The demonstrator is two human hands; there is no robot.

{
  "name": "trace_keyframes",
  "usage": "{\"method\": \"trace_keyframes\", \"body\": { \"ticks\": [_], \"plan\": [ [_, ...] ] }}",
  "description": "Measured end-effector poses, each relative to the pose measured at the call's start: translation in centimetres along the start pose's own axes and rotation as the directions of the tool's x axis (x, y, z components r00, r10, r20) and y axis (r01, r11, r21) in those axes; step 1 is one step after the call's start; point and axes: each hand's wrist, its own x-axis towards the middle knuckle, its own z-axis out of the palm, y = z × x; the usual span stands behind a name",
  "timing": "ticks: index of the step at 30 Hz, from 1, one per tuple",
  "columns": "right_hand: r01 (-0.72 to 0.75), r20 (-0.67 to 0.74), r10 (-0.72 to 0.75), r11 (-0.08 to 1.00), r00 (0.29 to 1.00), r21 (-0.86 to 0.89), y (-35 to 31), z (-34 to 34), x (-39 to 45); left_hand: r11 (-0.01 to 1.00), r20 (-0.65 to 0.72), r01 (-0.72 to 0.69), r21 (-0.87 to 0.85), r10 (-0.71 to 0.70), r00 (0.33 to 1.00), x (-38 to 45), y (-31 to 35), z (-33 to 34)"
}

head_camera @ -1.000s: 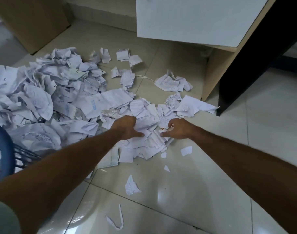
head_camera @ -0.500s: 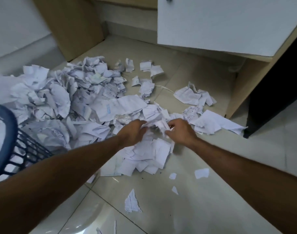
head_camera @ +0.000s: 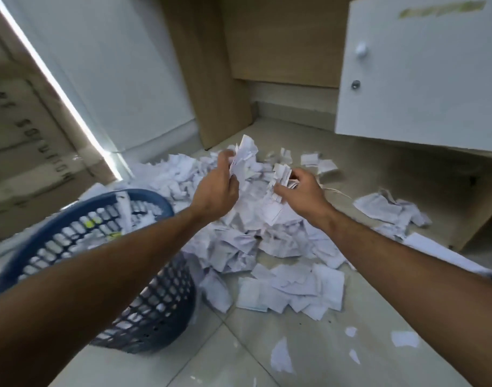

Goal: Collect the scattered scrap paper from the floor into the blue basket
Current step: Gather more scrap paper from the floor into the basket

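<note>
Tiled floor, paper heap, blue basket left, cabinet door behind, both hands' fingers pinching scraps.

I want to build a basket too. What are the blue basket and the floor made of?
The basket looks like moulded plastic: one dull blue piece, its wall a grid of holes. The floor looks like glazed tile: pale, glossy, mirroring light, with thin joint lines.
</note>
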Motion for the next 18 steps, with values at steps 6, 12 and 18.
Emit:
{"method": "trace_keyframes", "body": {
  "ticks": [6,12,18],
  "plan": [
    [0.16,0.137,-0.179,0.977,0.974,0.139,-6.6,10.1,-0.4,0.975,-0.215,0.128,0.181,-0.088,0.973,-3.0,-6.1,-10.7],
    [0.221,0.28,-0.277,0.951,0.919,0.215,-11.1,18.5,-2.6,0.903,-0.117,0.249,0.351,-0.221,0.968,-8.6,-13.1,-17.4],
    [0.394,0.566,-0.291,0.917,0.771,-0.066,-11.6,21.5,-4.3,0.86,0.288,0.359,0.362,-0.47,0.835,-11.0,-15.9,-18.2]
  ]
}}
